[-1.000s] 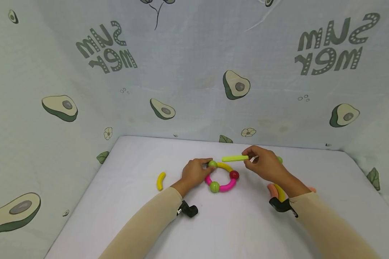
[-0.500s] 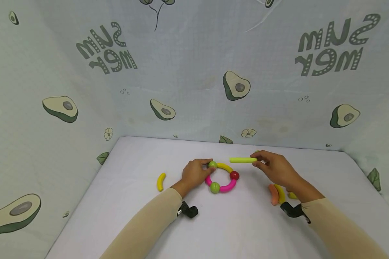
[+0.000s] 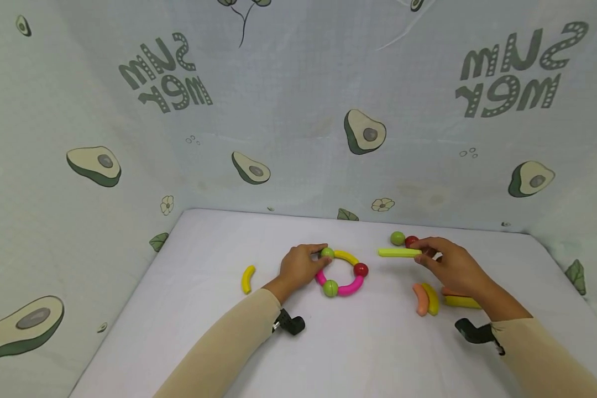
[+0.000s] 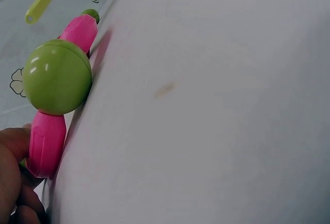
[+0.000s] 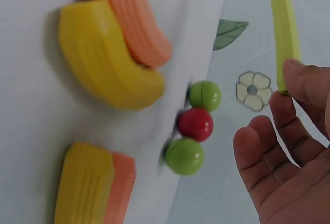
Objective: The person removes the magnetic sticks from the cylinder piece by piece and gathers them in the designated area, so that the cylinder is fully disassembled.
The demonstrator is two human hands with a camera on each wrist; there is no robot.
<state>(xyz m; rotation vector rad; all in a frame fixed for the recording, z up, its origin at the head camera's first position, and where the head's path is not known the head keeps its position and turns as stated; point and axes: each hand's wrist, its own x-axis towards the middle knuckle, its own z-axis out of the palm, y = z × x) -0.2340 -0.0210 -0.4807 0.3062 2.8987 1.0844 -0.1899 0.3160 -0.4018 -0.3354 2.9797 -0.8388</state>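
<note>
A ring of curved rods and balls lies on the white table, with a pink curved rod (image 3: 351,287), a yellow curved rod (image 3: 346,256), a red ball (image 3: 361,270) and a green ball (image 3: 330,288). My left hand (image 3: 298,268) pinches another green ball (image 3: 327,252) at the ring's upper left and partly covers the pink rod there. Right of the ring, my right hand (image 3: 450,266) holds a straight yellow-green stick (image 3: 399,252) by one end, between thumb and forefinger. In the right wrist view the stick (image 5: 285,33) is raised, its other end free.
A yellow curved rod (image 3: 247,279) lies left of the left hand. Beyond the right hand are a loose green ball (image 3: 397,238) and red ball (image 3: 411,241). Nearer are an orange curved rod (image 3: 420,299), a yellow one (image 3: 431,299) and a straight yellow stick (image 3: 461,302).
My right hand has moved right, away from the ring, with the yellow-green stick in it, uncovering the loose balls and rods. The left hand and the ring have stayed in place.
</note>
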